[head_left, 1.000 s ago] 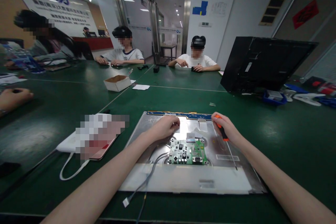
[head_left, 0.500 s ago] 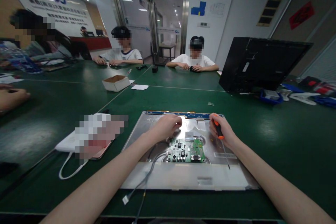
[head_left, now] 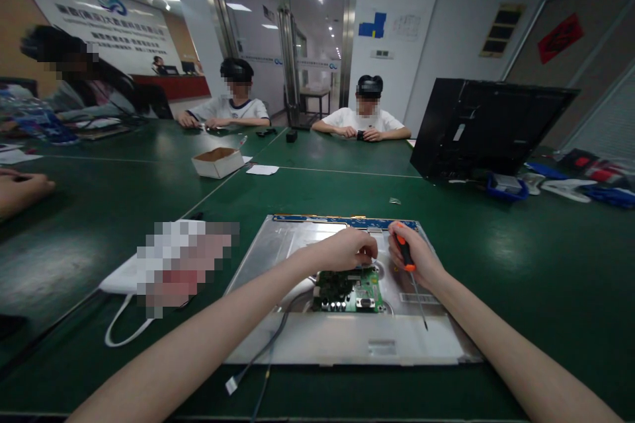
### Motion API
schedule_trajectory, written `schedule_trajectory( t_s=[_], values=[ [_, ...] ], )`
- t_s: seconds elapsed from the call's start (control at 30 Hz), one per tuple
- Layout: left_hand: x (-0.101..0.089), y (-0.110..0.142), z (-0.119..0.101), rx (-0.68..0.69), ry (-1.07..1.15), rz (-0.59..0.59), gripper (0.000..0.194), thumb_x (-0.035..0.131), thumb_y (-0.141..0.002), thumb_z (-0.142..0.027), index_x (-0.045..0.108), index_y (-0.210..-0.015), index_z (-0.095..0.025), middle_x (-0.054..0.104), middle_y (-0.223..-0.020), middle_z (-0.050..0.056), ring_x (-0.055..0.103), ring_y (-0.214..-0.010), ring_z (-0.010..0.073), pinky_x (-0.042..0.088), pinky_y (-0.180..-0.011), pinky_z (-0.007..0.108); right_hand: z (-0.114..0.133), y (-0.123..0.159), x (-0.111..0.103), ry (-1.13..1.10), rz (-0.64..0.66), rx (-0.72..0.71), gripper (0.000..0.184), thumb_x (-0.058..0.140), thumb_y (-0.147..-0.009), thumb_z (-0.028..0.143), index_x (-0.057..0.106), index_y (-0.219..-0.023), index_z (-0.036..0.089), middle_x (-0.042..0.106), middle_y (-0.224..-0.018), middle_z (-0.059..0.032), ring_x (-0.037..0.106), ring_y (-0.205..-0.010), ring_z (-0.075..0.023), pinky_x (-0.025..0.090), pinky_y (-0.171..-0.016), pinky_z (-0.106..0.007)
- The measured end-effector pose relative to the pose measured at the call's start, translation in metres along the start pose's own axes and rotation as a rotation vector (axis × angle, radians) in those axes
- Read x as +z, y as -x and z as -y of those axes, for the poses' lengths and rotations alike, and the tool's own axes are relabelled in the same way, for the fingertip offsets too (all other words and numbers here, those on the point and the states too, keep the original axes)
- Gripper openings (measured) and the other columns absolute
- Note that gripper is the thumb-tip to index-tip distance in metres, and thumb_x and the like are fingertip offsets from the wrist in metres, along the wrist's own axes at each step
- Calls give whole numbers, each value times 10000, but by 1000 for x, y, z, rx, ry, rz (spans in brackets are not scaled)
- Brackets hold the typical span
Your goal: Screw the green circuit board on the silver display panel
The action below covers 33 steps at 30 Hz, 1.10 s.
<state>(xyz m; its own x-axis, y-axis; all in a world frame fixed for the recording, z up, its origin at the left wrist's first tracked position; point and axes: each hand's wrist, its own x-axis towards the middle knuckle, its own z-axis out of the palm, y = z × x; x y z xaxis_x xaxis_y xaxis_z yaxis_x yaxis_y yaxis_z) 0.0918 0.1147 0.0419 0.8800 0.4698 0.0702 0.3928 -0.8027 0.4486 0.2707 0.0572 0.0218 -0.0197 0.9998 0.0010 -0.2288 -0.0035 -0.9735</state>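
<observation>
A flat silver display panel lies back-up on the table in front of me. Near its middle sits a green circuit board, partly shaded by my left arm. My left hand is over the board's far edge with fingers curled and pressed together; what they pinch is hidden. My right hand grips an orange and black screwdriver, its shaft slanting down over the panel's right side. Grey cables run from the board's left side past the near edge to a white plug.
On the left lie a white device with a cable and a blurred pinkish item. A small open box stands farther back. A black monitor is back right, beside a blue tray. Other people sit around the green table.
My left hand has moved right and slightly nearer, from left of the board to its far edge. My right hand still holds the screwdriver. The whole view has shifted slightly.
</observation>
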Motion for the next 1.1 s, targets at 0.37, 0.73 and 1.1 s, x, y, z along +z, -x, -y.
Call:
schedule_trajectory(
  t_s=[0.37,0.73,1.1],
  values=[
    [16,-4,3,20,87,-9,30,704,-854,-141,714,-837,-164,690,-768,3,599,-694,140,404,-658,217,-2,1,2,-7,6,3,361,681,-736,527,460,-695,244,388,-394,105,266,-321,-73,188,-329,-201],
    [19,-4,7,-26,224,12,51,743,-835,-190,731,-851,-144,677,-734,-6,594,-671,131,403,-648,212,-4,0,-1,-14,5,14,343,674,-754,510,466,-702,242,416,-439,92,313,-337,-80,221,-333,-208],
    [18,-4,13,-32,317,39,69,696,-856,-162,753,-890,-146,731,-820,19,642,-758,152,443,-709,216,-5,0,-2,-12,-2,22,335,671,-764,501,461,-726,244,419,-445,98,322,-336,-84,226,-333,-204]
  ],
)
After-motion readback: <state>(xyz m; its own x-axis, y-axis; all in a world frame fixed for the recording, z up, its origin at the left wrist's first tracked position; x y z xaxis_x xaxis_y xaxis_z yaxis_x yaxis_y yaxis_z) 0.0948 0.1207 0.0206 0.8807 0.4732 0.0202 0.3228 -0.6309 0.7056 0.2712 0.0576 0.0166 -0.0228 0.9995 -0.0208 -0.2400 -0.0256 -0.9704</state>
